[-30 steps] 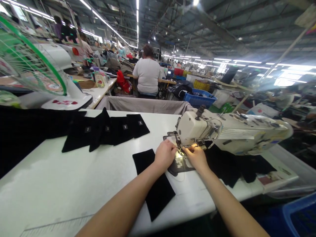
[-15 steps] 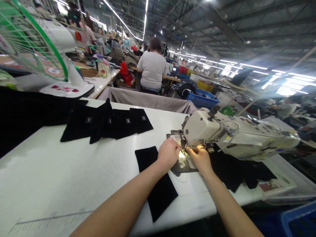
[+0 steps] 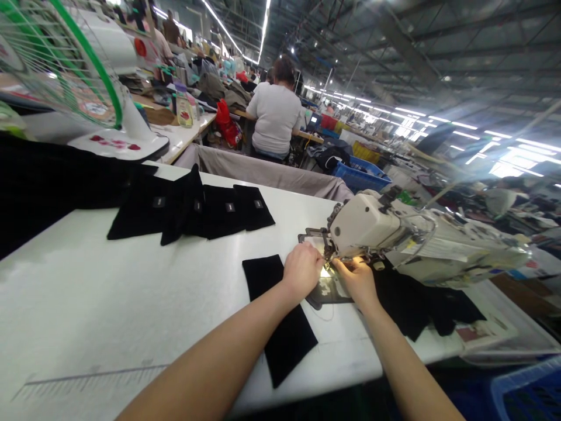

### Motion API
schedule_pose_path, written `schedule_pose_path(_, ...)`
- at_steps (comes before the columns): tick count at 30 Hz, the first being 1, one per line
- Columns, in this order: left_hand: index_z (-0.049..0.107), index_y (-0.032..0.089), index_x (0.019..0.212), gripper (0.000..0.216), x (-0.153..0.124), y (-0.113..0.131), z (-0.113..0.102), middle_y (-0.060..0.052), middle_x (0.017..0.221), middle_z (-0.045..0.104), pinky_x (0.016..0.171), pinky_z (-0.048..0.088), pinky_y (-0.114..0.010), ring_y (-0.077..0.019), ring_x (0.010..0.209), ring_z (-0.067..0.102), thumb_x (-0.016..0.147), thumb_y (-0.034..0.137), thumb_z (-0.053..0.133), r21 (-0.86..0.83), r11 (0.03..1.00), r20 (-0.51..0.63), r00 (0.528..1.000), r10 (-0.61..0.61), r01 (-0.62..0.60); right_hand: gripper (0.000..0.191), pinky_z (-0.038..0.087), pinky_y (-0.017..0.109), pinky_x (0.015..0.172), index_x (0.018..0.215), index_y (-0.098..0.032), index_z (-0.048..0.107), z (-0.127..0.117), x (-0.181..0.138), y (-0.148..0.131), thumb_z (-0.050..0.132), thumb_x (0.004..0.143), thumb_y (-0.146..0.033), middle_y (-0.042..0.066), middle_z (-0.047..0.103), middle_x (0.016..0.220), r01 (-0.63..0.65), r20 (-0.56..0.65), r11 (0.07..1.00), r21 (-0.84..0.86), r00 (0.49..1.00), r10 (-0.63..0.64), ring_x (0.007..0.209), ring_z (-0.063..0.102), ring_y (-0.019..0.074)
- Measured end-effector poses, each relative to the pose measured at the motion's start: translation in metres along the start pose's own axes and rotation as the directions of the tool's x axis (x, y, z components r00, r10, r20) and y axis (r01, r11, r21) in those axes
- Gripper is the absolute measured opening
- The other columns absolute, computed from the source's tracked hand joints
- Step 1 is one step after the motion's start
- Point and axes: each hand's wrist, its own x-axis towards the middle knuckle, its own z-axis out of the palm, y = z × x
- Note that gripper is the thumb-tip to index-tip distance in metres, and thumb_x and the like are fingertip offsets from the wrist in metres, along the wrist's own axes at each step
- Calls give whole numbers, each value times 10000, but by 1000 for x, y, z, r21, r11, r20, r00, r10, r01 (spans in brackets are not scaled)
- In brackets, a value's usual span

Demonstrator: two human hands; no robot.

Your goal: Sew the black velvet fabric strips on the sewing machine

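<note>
Both of my hands are at the needle area of a white sewing machine (image 3: 363, 225), under its small lamp. My left hand (image 3: 303, 270) is closed just left of the presser foot, its fingertips pinched together. On the other side, my right hand (image 3: 358, 282) has its thumb and fingers pinched close to the needle. Whatever lies between the fingertips is too small to make out. A black fabric piece (image 3: 291, 345) lies flat on the white table, partly under my left forearm. More black fabric (image 3: 403, 298) rests right of my right hand, beneath the machine arm.
Several black pieces with small labels (image 3: 230, 207) overlap along the table's far side. A green-rimmed fan (image 3: 100, 76) stands at the upper left. Beyond the grey cloth barrier (image 3: 263, 172) a person in a light shirt (image 3: 277, 117) sits, near a blue crate (image 3: 362, 169).
The camera view has tilted and shifted slightly. Both hands stay at the needle with nearly the same pinched pose, and the fabric pieces lie as before.
</note>
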Motion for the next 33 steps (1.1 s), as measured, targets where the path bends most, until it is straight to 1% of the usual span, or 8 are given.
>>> schedule_pose_path(5, 754, 189, 773, 260, 0, 0, 0, -72, 938, 673, 860, 502, -307, -217, 957, 625, 915, 230, 539, 14, 1000, -1, 1000, 1, -1, 381, 489, 349, 704, 660, -212, 685, 1, 0, 0, 643, 705, -589, 92, 749, 736, 10, -8, 1000, 22, 1000, -10, 747, 696, 282)
schedule_pose_path(9, 753, 193, 776, 266, 0, 1, -1, -72, 940, 675, 843, 503, -306, -215, 950, 628, 922, 244, 537, 20, 1000, 2, 1000, -3, 3, 386, 496, 352, 712, 655, -212, 683, 2, 0, 0, 643, 704, -592, 89, 747, 731, 19, -12, 999, 43, 1000, -19, 754, 701, 283)
schedule_pose_path(13, 750, 187, 782, 264, 0, 1, -1, -79, 944, 678, 828, 507, -309, -217, 946, 632, 925, 254, 539, 11, 1000, 2, 1000, -5, 5, 379, 503, 357, 740, 679, -205, 695, 2, 0, 0, 645, 710, -579, 91, 750, 763, 32, -14, 998, 47, 999, -31, 773, 702, 280)
schedule_pose_path(17, 744, 177, 784, 274, 1, 1, -1, -89, 943, 680, 838, 507, -321, -218, 941, 636, 929, 224, 516, -7, 1000, 1, 1000, -7, 7, 383, 504, 348, 738, 695, -200, 708, 0, -1, -1, 646, 720, -577, 86, 750, 766, 44, -5, 998, 47, 999, -44, 770, 700, 268)
schedule_pose_path(21, 739, 173, 780, 271, 1, -1, -2, -88, 947, 679, 840, 506, -318, -218, 943, 633, 933, 233, 523, -24, 1000, 7, 1000, -3, 3, 393, 503, 353, 728, 706, -191, 718, -1, -1, -2, 664, 717, -580, 85, 747, 755, 31, -6, 998, 50, 1000, -31, 762, 699, 272)
schedule_pose_path(28, 739, 179, 744, 269, 2, -6, 0, -78, 937, 673, 834, 506, -309, -214, 924, 633, 924, 227, 545, -45, 999, 16, 1000, 15, -14, 378, 507, 367, 770, 680, -199, 715, -1, -1, 0, 681, 706, -574, 84, 749, 786, 9, -9, 998, 56, 1000, -8, 781, 689, 270)
schedule_pose_path(33, 748, 175, 772, 274, 2, -6, 2, -95, 956, 675, 839, 512, -320, -228, 949, 634, 928, 236, 531, -35, 999, 12, 1000, 11, -11, 370, 506, 356, 754, 686, -196, 711, -1, -1, 1, 683, 708, -564, 80, 743, 780, 3, -14, 998, 58, 1000, -2, 767, 685, 258)
